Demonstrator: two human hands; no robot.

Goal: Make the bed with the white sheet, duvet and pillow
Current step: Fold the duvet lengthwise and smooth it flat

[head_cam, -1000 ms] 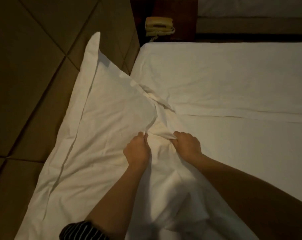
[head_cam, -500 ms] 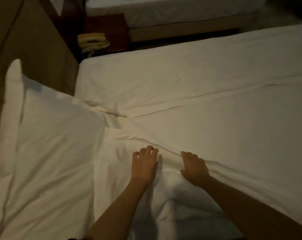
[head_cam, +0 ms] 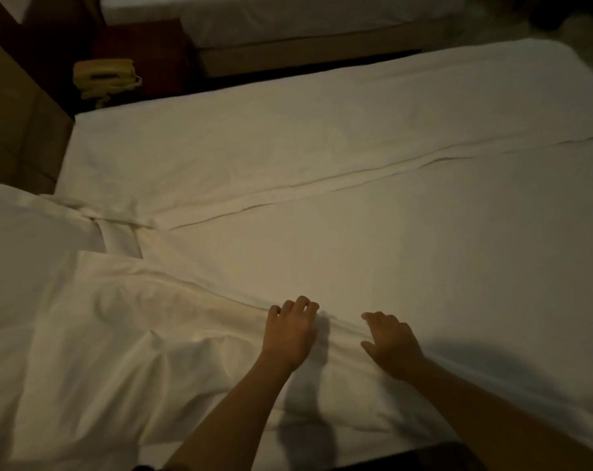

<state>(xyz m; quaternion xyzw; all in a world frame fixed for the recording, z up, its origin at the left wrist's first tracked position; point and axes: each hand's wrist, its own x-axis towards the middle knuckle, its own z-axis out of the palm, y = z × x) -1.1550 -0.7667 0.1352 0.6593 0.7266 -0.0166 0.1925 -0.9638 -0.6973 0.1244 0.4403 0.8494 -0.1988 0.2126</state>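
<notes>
A white duvet point(head_cam: 373, 253) covers most of the bed, with a long fold line running across it. The white sheet point(head_cam: 220, 154) shows beyond that fold toward the head of the bed. At the left a white pillow point(head_cam: 26, 229) leans off the bed's corner. My left hand point(head_cam: 290, 331) rests palm down on the duvet's near ridge, its fingertips slightly bent. My right hand point(head_cam: 392, 345) lies flat beside it on the same ridge, fingers relaxed. Neither hand holds cloth. The near duvet edge point(head_cam: 135, 362) is rumpled.
A yellowish telephone point(head_cam: 105, 78) sits on a dark bedside table point(head_cam: 135, 56) past the bed's far left corner. A second bed point(head_cam: 288, 25) stands beyond a narrow dark gap. A padded brown headboard wall point(head_cam: 13, 124) is at the left.
My hands let go of the bunched cloth near the pillow and moved right along the bed edge; they now rest flat on the duvet. The view swung right.
</notes>
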